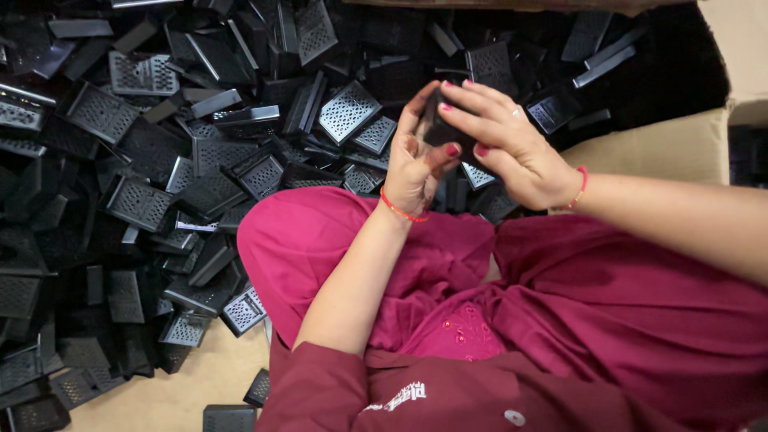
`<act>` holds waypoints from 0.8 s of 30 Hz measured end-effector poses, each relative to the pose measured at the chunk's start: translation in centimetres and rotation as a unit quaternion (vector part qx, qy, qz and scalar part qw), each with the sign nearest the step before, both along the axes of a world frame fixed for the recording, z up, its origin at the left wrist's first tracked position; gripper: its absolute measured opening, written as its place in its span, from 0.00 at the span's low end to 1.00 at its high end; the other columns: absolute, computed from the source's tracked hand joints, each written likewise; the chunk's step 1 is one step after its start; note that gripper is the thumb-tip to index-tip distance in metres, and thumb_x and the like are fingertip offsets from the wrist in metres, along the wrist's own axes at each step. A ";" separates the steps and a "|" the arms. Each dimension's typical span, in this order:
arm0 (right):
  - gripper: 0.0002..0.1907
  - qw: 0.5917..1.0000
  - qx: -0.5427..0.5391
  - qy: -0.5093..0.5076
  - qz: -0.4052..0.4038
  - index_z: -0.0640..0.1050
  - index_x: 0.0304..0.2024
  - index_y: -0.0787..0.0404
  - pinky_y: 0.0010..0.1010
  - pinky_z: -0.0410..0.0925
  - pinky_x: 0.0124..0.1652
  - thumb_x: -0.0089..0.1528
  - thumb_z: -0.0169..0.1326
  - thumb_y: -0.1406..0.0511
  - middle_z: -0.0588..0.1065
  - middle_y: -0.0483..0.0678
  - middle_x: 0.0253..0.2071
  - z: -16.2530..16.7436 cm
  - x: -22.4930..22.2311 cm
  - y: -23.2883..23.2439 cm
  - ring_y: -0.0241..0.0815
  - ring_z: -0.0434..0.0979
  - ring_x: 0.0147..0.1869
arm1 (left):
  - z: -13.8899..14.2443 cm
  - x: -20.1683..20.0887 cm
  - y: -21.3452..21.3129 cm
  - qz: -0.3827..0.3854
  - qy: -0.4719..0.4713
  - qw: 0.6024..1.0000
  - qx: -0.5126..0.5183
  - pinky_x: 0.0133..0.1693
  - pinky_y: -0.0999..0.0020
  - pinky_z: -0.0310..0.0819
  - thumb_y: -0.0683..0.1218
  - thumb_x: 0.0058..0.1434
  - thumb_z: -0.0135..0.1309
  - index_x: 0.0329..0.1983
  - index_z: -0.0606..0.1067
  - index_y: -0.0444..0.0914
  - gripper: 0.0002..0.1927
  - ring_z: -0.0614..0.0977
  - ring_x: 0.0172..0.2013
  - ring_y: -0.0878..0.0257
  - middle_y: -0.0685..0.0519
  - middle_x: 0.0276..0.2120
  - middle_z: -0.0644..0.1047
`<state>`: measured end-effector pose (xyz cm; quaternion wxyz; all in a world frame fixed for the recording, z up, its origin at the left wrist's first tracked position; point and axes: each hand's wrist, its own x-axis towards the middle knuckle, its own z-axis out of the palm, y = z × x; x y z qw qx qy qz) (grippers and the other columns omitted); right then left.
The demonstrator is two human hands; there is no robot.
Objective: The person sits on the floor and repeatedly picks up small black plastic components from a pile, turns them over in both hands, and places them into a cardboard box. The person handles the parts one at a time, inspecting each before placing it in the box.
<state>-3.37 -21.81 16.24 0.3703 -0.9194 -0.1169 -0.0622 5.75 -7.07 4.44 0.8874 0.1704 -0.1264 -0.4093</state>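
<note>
Your left hand (pixel 416 164) is cupped palm-up above your lap, thumb and fingers curled round the lower edge of a small black rectangular plastic piece (pixel 438 126), so the piece has a seat to rest in. Your right hand (pixel 512 148) comes over it from three o'clock, fingers pressed flat along its top and far side, the thumb meeting the left thumb underneath. Between the two hands the piece is clamped from both sides and mostly hidden; you cannot tell from here whether it carries the same perforated face as the others, or whether it is one part or two pushed together. Holding it this high, just above your knees, keeps it square under your eyes and away from the heap.

Each wrist wears a thin red thread bracelet (pixel 398 210). Below the hands, at six o'clock, the magenta cloth of your clothing (pixel 448 280) spreads across your lap, with a darker red buttoned jacket (pixel 448 392) at the near edge.

From nine o'clock round to twelve lies the loose pile of black plastic covers with grid-perforated faces (pixel 160 176), tipped at all angles, some face up, some on edge, near your left hand. At two o'clock a brown cardboard box wall (pixel 664 148) bounds the pile on the right, and at seven o'clock bare tan floor (pixel 192 384) shows with a few stray covers on it.
</note>
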 end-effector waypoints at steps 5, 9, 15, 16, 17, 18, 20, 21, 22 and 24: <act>0.31 0.999 -0.009 0.044 -0.001 0.65 0.74 0.58 0.49 0.49 0.75 0.66 0.45 0.70 0.59 0.54 0.78 -1.3 -0.2 -0.8 0.59 0.53 0.83 | -1.4 -0.4 -0.4 -0.017 0.032 0.999 0.030 0.54 0.66 0.80 0.31 0.57 0.64 0.76 0.60 0.43 0.45 0.72 0.65 0.61 0.54 0.68 0.65; 0.31 0.997 0.004 0.073 0.021 0.66 0.73 0.57 0.48 0.49 0.73 0.65 0.45 0.70 0.58 0.54 0.79 -1.6 -0.3 -1.8 0.58 0.53 0.83 | -2.1 -0.3 -0.3 -0.018 0.012 0.999 0.031 0.54 0.67 0.80 0.30 0.57 0.63 0.76 0.61 0.43 0.45 0.75 0.63 0.61 0.54 0.68 0.66; 0.29 0.998 -0.025 0.053 0.036 0.66 0.72 0.58 0.46 0.53 0.68 0.67 0.46 0.68 0.60 0.54 0.77 -1.6 0.0 -2.2 0.57 0.57 0.81 | -1.3 -0.6 -0.1 -0.046 0.069 0.997 0.007 0.54 0.62 0.82 0.32 0.59 0.62 0.78 0.57 0.47 0.47 0.79 0.57 0.57 0.49 0.61 0.70; 0.29 0.999 -0.023 0.031 0.027 0.66 0.72 0.58 0.46 0.53 0.69 0.67 0.46 0.68 0.61 0.53 0.77 -1.5 0.1 -1.9 0.57 0.58 0.81 | -0.8 -0.7 0.0 -0.039 0.061 0.997 0.008 0.53 0.63 0.81 0.32 0.60 0.62 0.79 0.56 0.46 0.47 0.79 0.56 0.58 0.50 0.62 0.71; 0.28 1.000 -0.023 0.006 0.019 0.66 0.72 0.59 0.47 0.53 0.70 0.68 0.46 0.68 0.61 0.53 0.76 -1.3 0.3 -1.6 0.56 0.58 0.81 | -0.3 -0.6 0.0 -0.032 0.051 0.998 0.008 0.52 0.64 0.80 0.32 0.61 0.63 0.80 0.56 0.45 0.47 0.79 0.56 0.58 0.50 0.62 0.71; 0.28 0.999 -0.022 -0.021 0.012 0.66 0.72 0.59 0.48 0.54 0.72 0.68 0.46 0.67 0.62 0.52 0.76 -1.1 0.6 -1.3 0.56 0.59 0.80 | 0.4 -0.5 0.0 -0.012 0.035 0.999 0.019 0.53 0.64 0.80 0.32 0.61 0.63 0.80 0.56 0.45 0.47 0.79 0.57 0.59 0.51 0.63 0.71; 0.27 0.998 0.002 -0.055 0.002 0.67 0.72 0.59 0.47 0.55 0.72 0.69 0.46 0.68 0.63 0.52 0.76 -0.4 1.1 -0.6 0.57 0.60 0.80 | 2.1 -0.1 0.0 0.027 -0.003 0.999 0.037 0.56 0.65 0.79 0.33 0.60 0.63 0.79 0.55 0.45 0.47 0.78 0.60 0.61 0.53 0.64 0.70; 0.26 0.997 0.014 -0.071 -0.005 0.68 0.71 0.58 0.47 0.55 0.73 0.70 0.46 0.68 0.63 0.52 0.76 0.1 1.5 -0.4 0.57 0.60 0.80 | 3.1 0.2 0.1 0.045 -0.030 0.997 0.046 0.54 0.67 0.78 0.34 0.62 0.64 0.79 0.55 0.44 0.46 0.77 0.58 0.61 0.51 0.63 0.69; 0.27 0.996 0.010 -0.089 0.007 0.68 0.71 0.59 0.47 0.55 0.73 0.69 0.45 0.68 0.63 0.53 0.76 0.8 1.9 -0.4 0.58 0.60 0.81 | 4.2 0.6 0.4 0.064 -0.053 0.995 0.054 0.51 0.70 0.76 0.35 0.64 0.64 0.80 0.54 0.43 0.45 0.76 0.56 0.60 0.49 0.61 0.69; 0.28 0.993 0.002 -0.114 0.037 0.68 0.71 0.59 0.48 0.54 0.73 0.67 0.45 0.69 0.62 0.54 0.76 2.4 2.1 -0.8 0.59 0.59 0.81 | 6.5 0.9 0.8 0.081 -0.072 0.993 0.044 0.54 0.71 0.75 0.37 0.65 0.64 0.80 0.54 0.42 0.45 0.75 0.58 0.60 0.48 0.63 0.68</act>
